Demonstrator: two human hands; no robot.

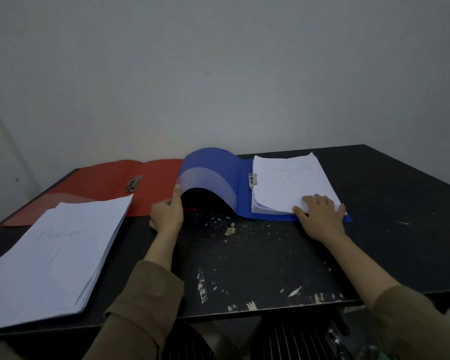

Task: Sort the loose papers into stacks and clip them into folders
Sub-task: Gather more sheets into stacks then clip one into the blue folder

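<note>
Head view: a pale wall (218, 74) is seen filling the upper half, w/ a black table (257, 255) below it, its top scuffed and flecked w/ pale chips near the front edge. On the table's left a thick stack of white papers (55, 253) is laid loose, its far corner overlapping the red folder (101, 183). That folder is spread open flat at the back left, w/ a metal clip (133, 183) set near its spine. Just right of it the blue folder (218, 175) is found at centre-right – its right half flat on the table, its left cover (205, 170) bowed up into an arch. A second stack of papers (291, 183) is seated on the flat half, held at its left edge under a silver clip (253, 180).

Left hand (166, 215) – placed at the free edge of the arched cover, thumb up against the outside, fingers curled behind; the edge appears to be pinched, though the far-side fingers can't be seen. Right hand (320, 216) is laid flat on the near corner of the clipped stack, fingers straight and spread, pressing down, palm reaching over the folder's front edge. Both forearms are covered by olive-brown sleeves (140, 307). Below the table's front edge, dark ribbed shapes are glimpsed – too dim to identify.
</note>
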